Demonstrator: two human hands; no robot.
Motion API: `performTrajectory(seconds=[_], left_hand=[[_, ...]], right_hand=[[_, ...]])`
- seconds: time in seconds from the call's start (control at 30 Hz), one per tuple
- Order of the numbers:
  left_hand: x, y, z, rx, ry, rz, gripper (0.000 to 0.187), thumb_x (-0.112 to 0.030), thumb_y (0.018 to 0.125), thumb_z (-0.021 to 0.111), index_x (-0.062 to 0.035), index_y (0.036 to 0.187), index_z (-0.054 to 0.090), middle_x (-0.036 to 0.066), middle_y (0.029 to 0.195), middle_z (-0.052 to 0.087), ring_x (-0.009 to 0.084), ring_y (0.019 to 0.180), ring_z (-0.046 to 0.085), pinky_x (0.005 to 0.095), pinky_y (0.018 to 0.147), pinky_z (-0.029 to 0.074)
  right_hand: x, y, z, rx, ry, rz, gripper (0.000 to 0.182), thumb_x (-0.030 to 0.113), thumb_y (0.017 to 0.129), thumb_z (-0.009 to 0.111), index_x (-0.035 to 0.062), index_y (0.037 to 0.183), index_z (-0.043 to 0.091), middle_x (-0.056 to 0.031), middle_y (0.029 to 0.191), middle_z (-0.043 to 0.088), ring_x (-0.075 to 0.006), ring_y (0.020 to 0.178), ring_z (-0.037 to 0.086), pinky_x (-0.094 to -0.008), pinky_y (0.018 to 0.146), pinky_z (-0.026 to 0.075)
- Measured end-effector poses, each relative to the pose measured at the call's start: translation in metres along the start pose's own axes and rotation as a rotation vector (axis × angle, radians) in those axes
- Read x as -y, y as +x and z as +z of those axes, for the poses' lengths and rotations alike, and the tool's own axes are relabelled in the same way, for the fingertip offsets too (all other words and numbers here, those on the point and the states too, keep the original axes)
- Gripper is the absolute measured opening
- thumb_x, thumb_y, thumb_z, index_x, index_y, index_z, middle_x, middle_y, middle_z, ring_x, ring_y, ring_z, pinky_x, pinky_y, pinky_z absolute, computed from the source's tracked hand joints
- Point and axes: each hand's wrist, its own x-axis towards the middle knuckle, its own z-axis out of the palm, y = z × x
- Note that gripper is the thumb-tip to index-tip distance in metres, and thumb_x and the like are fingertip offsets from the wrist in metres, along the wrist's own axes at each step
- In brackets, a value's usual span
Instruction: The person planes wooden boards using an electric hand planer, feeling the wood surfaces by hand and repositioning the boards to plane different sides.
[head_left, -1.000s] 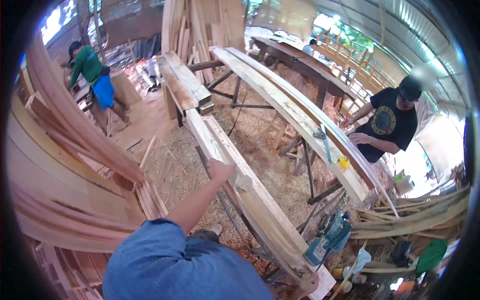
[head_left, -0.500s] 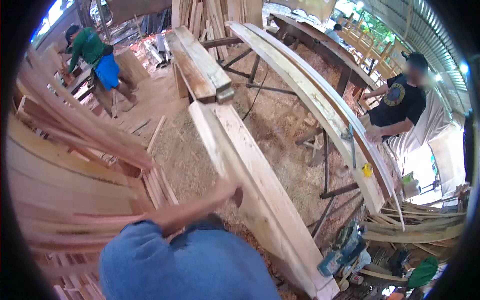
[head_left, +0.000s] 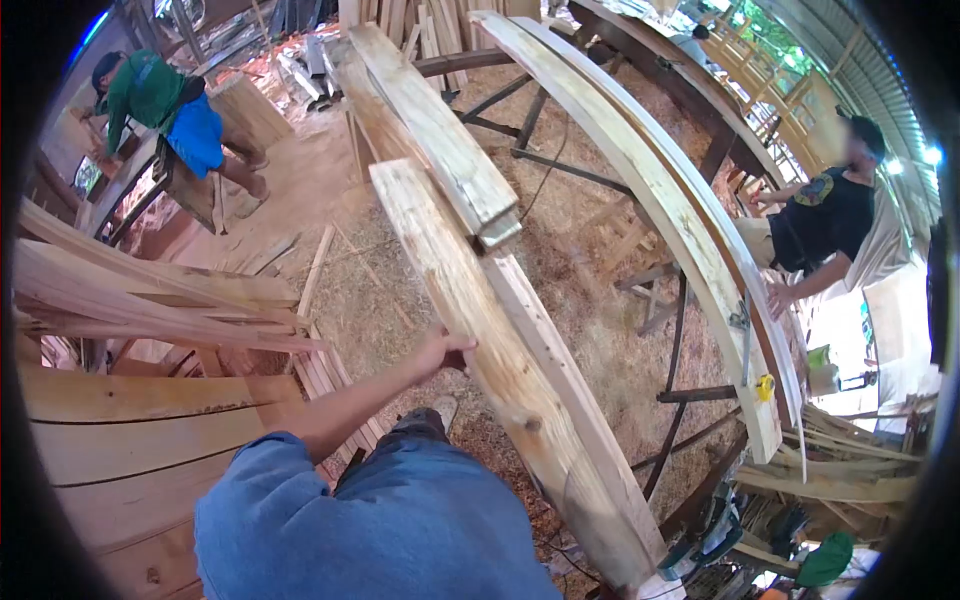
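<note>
My left hand (head_left: 445, 350) grips the near left edge of a long, rough wooden plank (head_left: 490, 370), thumb on top and fingers curled at its side. The plank runs diagonally from the upper middle to the bottom right. Beside it on its right lies a paler timber (head_left: 570, 380), partly covered by the plank. Past their upper ends, stacked thick boards (head_left: 440, 130) rest at a similar slant. My right hand does not show in this view.
Long curved boards (head_left: 640, 190) lie on a metal frame (head_left: 570, 173) at the right. One person (head_left: 825, 215) stands beside them; another person (head_left: 160, 110) bends at the upper left. A teal power tool (head_left: 700, 545) sits lower right. Wood panels (head_left: 140, 430) stand left.
The gripped plank now lies higher and further over the neighbouring timber. My left hand, blurred before, shows clearly at its edge. The camera view has shifted, and the power tool appears lower.
</note>
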Motion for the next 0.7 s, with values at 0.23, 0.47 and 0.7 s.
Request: performTrajectory(seconds=[0.23,0.47,0.7], left_hand=[[-0.080,0.034,-0.050,-0.738,0.797,0.365,0.061,-0.037,0.084,0.073,0.0070,0.122,0.055,0.023,0.104,0.065,0.0346,0.100,0.067,0.0440,0.091,0.053],[-0.057,0.042,-0.033,-0.673,1.007,0.567,0.065,-0.030,0.086,0.070,0.0073,0.136,0.050,0.030,0.128,0.059,0.0448,0.122,0.055,0.0481,0.105,0.043],[-0.108,0.134,-0.105,-0.674,0.815,0.636,0.064,-0.027,0.091,0.067,0.0036,0.142,0.043,0.030,0.137,0.051,0.0450,0.126,0.052,0.0483,0.107,0.042]], right_hand=[[-0.060,-0.009,0.095,0.426,0.464,0.123,0.040,0.025,0.100,0.055,-0.0038,0.126,0.058,-0.0175,0.118,0.063,-0.0286,0.110,0.061,-0.0410,0.086,0.054],[0.005,-0.058,0.253,1.089,0.277,0.053,0.063,0.007,0.086,0.065,-0.0039,0.143,0.040,-0.0169,0.134,0.055,-0.0264,0.119,0.060,-0.0366,0.099,0.049],[0.005,-0.046,0.370,1.399,-0.257,-0.298,0.087,0.012,0.083,0.073,-0.0072,0.149,0.020,-0.0189,0.124,0.060,-0.0265,0.106,0.065,-0.0372,0.087,0.054]])
